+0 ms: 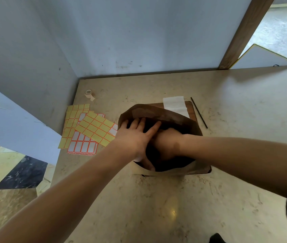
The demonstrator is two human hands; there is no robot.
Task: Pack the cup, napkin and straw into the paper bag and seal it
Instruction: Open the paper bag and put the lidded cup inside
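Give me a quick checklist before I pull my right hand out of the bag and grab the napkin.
1. Paper bag mouth open: ok, left hand holds the rim.
2. Cup set down inside: cannot tell, right hand hides it.
3. Right grip released: cannot tell.
4. Napkin still out, behind the bag: ok.
5. Straw on the counter, right of the napkin: ok.
6. Tape roll on the counter for sealing: ok.

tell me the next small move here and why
Probably draw the right hand out of the bag and reach for the napkin. That hand is deep inside while the left hand holds the mouth open; napkin and straw lie unpacked behind it.
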